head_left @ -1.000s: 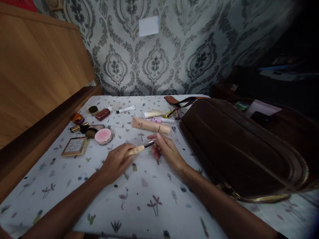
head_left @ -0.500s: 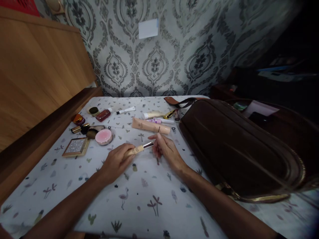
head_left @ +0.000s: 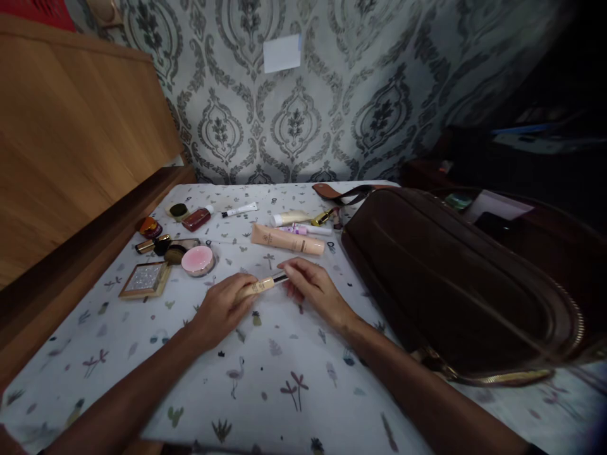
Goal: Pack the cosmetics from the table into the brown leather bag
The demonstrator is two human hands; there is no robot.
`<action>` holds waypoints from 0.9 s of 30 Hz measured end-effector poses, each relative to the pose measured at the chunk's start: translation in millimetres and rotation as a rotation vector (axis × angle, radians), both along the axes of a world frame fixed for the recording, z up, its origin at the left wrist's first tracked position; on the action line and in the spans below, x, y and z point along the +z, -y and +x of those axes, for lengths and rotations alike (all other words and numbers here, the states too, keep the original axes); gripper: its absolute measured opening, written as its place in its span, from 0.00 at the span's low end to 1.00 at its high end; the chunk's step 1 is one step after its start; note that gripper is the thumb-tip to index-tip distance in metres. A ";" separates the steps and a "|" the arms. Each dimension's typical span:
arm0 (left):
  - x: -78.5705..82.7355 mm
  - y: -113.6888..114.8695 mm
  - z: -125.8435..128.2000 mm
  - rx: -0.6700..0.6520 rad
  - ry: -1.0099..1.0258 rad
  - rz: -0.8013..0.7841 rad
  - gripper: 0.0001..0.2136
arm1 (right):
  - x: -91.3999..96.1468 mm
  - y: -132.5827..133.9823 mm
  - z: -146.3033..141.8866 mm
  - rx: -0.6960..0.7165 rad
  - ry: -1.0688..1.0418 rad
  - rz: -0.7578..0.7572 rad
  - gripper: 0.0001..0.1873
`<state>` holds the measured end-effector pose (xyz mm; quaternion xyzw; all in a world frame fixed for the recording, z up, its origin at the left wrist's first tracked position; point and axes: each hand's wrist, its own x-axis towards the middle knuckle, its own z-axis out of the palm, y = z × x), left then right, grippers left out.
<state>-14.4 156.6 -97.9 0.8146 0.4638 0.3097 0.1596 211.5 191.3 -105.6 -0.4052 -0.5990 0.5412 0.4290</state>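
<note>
My left hand (head_left: 225, 306) is closed around a slim beige cosmetic tube (head_left: 257, 287) with small lettering. The tube lies slantwise above the cloth, its silver cap (head_left: 279, 277) toward the right. At that end, my right hand (head_left: 315, 291) pinches the cap between thumb and fingers; its lower fingers are curled underneath and partly hidden. Just beyond my hands lies a larger peach squeeze tube (head_left: 287, 240). A pink round compact (head_left: 198, 260) sits to the left of it, near a square glitter palette (head_left: 145, 279).
A big dark brown bag (head_left: 446, 284) takes up the table's right side. Farther back lie a white tube (head_left: 239, 209), a cream tube (head_left: 290, 218), a purple-and-white tube (head_left: 308, 230) and a dark red bottle (head_left: 196, 218). A wooden panel (head_left: 85, 114) borders the left.
My right hand has closed in on the tube, its fingers now on the silver cap where they were apart from it. My left hand keeps its place and grip.
</note>
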 end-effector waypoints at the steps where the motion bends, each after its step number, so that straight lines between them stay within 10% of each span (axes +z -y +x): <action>1: 0.0 0.0 0.2 0.005 -0.010 -0.005 0.09 | 1.0 0.9 -0.4 0.011 -0.009 -0.008 0.26; 27: -14.4 1.6 0.4 0.060 -0.429 0.340 0.16 | 10.6 12.8 -6.5 0.001 -0.013 0.021 0.25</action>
